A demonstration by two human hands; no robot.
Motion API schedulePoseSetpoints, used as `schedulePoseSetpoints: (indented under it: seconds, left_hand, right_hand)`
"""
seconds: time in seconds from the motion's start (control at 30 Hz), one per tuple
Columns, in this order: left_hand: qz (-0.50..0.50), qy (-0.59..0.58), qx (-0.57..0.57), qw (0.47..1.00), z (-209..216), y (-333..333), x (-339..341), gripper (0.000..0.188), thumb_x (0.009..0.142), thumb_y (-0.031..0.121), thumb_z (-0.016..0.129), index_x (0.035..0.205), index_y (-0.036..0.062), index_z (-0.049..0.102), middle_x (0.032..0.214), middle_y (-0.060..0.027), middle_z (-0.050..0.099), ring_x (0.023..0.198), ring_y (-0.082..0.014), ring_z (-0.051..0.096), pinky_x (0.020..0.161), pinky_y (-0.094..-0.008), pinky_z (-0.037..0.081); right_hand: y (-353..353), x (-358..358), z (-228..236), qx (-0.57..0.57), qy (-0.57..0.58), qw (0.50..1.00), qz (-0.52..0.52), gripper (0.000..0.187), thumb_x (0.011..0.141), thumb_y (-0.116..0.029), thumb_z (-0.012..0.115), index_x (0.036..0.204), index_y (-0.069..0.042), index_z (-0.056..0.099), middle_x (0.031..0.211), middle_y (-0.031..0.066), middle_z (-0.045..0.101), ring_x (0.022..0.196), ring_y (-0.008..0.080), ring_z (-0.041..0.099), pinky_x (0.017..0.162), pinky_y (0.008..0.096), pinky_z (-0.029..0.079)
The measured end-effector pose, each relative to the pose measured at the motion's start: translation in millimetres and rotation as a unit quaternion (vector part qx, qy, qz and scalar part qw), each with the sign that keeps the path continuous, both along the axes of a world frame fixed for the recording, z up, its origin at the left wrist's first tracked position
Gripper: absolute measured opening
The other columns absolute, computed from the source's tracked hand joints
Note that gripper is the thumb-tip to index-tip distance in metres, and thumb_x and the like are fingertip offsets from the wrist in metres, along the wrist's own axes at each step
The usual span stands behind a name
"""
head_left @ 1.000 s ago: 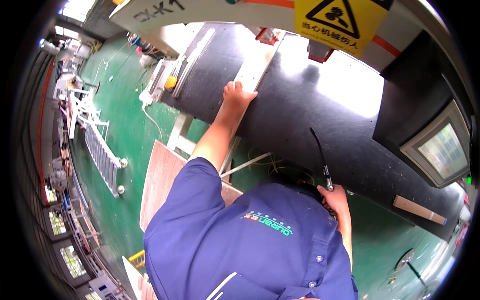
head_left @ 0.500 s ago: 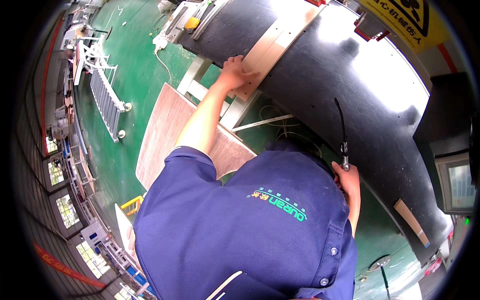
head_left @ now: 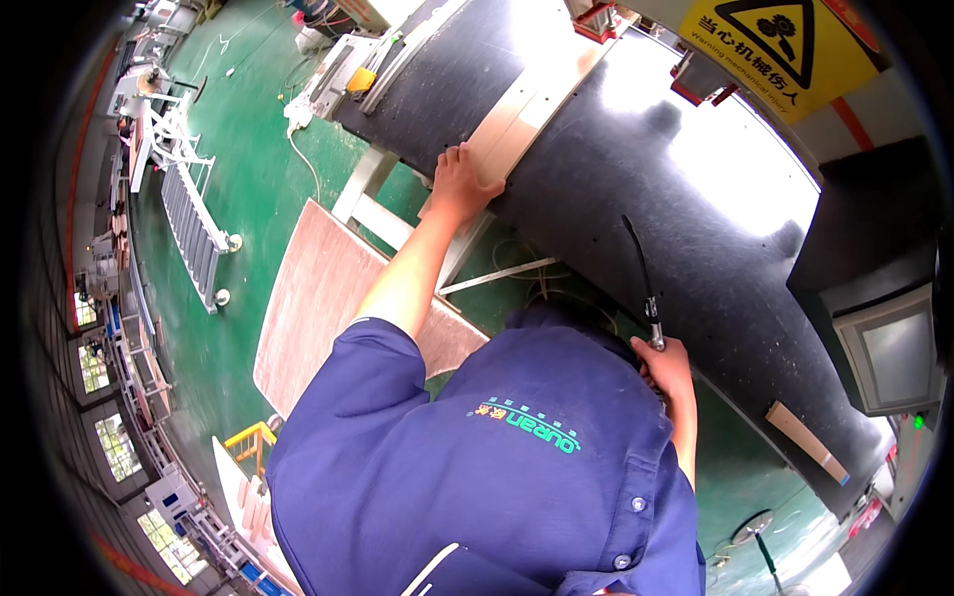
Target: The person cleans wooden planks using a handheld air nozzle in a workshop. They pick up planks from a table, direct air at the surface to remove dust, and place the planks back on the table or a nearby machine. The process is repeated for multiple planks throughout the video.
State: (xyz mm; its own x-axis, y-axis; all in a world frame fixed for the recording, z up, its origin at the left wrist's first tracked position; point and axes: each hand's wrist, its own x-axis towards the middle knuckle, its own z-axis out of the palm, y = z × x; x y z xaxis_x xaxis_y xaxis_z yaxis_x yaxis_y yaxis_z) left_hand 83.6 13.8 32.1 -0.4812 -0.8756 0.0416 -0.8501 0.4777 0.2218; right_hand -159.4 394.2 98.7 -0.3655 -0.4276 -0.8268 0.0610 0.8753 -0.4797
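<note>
— At the near end of the wooden board (head_left: 525,111), what is the left hand (head_left: 460,186) doing?

— It lies across the wood, thumb toward the right edge and the other digits toward the left. I can't tell whether it grips those edges or only rests there.

— And the right hand (head_left: 668,366)?

— Grasping a metal-fitted tool (head_left: 652,310) by its lower part, just off the table's near edge. A thin, curved black nozzle (head_left: 637,248) rises from the fitting; the handle is hidden.

— Where does the board sit?

— On the black table (head_left: 596,204), slanting away to the upper right, its far end near a red-edged machine part (head_left: 594,24). A second red-edged part (head_left: 698,85) stands to the right of that, next to a yellow warning sign (head_left: 785,50).

— Anything else on the table?

— A short wooden strip (head_left: 803,439) near the right end, well apart from the board. A monitor (head_left: 887,348) stands beyond it.

— And lower down?

— A wood-grain panel (head_left: 323,308) shows partly behind the left forearm, beside a white frame (head_left: 370,189). Further left, a grey slatted rack (head_left: 191,233) on wheels stands on the green floor (head_left: 253,159).
</note>
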Motion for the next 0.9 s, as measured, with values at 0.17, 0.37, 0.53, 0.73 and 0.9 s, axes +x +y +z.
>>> schedulePoseSetpoints:
  seconds: [0.17, 0.37, 0.53, 0.73, 0.9]
  left_hand:
    - [-0.021, 0.039, -0.059, 0.997, -12.1, -8.8, -15.6, 0.093, 0.076, 0.049, 0.077, 0.140, -0.0087, 0.041, 0.136, -0.0245, 0.048, 0.127, -0.0414, 0.045, 0.111, -0.0452, 0.037]
    - [-0.029, 0.051, -0.082, 0.995, -18.1, -3.1, -21.0, 0.093, 0.078, 0.050, 0.076, 0.141, -0.0082, 0.041, 0.138, -0.0256, 0.047, 0.128, -0.0423, 0.045, 0.112, -0.0469, 0.036]
    - [-0.064, 0.011, -0.080, 0.995, -22.9, -7.8, -27.4, 0.089, 0.087, 0.052, 0.068, 0.151, -0.0003, 0.035, 0.154, -0.0311, 0.033, 0.142, -0.0458, 0.034, 0.118, -0.0507, 0.029]
    - [-0.118, -0.022, -0.076, 0.990, -16.1, -15.1, -32.6, 0.080, 0.096, 0.050, 0.058, 0.156, 0.0048, 0.030, 0.159, -0.0322, 0.024, 0.148, -0.0483, 0.025, 0.121, -0.0532, 0.023]
    - [-0.146, -0.047, -0.061, 0.986, -5.7, -12.7, -33.8, 0.076, 0.100, 0.047, 0.053, 0.157, 0.0046, 0.028, 0.161, -0.0297, 0.022, 0.149, -0.0474, 0.021, 0.122, -0.0529, 0.020]
  right_hand:
    - [-1.1, 1.2, 4.9, -0.003, 0.004, 1.000, -0.008, 0.038, 0.089, -0.032, 0.075, 0.074, 0.000, 0.062, 0.055, 0.0062, 0.059, 0.044, 0.0141, 0.055, 0.043, 0.0306, 0.043]
    - [3.7, 1.8, 4.1, -0.009, -0.004, 0.999, -0.033, 0.038, 0.089, -0.030, 0.075, 0.071, 0.000, 0.059, 0.056, 0.0071, 0.059, 0.043, 0.0140, 0.053, 0.042, 0.0296, 0.042]
    - [-1.9, 1.3, 11.3, -0.006, 0.012, 1.000, -0.016, 0.039, 0.089, -0.030, 0.076, 0.070, -0.001, 0.058, 0.056, 0.0081, 0.060, 0.043, 0.0147, 0.055, 0.042, 0.0303, 0.043]
    - [4.5, -1.9, 7.4, 0.000, 0.018, 1.000, -0.025, 0.040, 0.087, -0.035, 0.075, 0.074, 0.001, 0.061, 0.058, 0.0093, 0.062, 0.047, 0.0181, 0.060, 0.047, 0.0342, 0.048]
    - [6.3, -2.8, 8.1, 0.002, 0.018, 0.999, -0.028, 0.040, 0.087, -0.034, 0.075, 0.073, 0.000, 0.061, 0.058, 0.0095, 0.062, 0.048, 0.0186, 0.061, 0.048, 0.0348, 0.048]
